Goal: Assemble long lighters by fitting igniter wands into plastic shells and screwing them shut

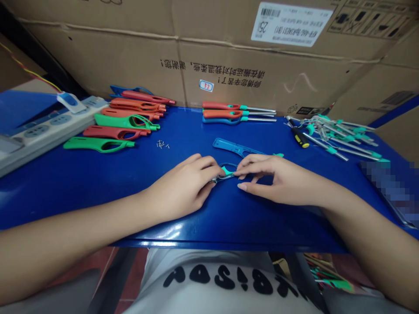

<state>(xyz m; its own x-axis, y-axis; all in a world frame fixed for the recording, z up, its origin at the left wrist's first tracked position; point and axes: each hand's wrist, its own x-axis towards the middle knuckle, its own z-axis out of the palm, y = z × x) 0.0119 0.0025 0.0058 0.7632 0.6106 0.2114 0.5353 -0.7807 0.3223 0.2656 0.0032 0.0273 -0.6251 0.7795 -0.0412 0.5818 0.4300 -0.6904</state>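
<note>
My left hand (pixel 188 187) is closed, its thumb and fingers pinched on a lighter's inner assembly with a teal trigger (pixel 226 170) and a metal part (pixel 224 178). A thin blue loop shows just behind the trigger; I cannot tell whether it belongs to a shell under the assembly. My right hand (pixel 281 176) is beside it, fingertips at the trigger's right end and thumb held apart. Behind my right fingers lies a blue lighter shell half (pixel 231 146), partly hidden, with a small teal piece (pixel 279 155) near its right end.
Orange, red and green lighter shells (pixel 119 131) lie left by a power strip (pixel 49 126). Small screws (pixel 163 144) are nearby. Assembled lighters (pixel 225 114) lie against a cardboard box (pixel 131 56). At right are metal-tube assemblies (pixel 340 131), a screwdriver (pixel 299 137) and a phone (pixel 386 192).
</note>
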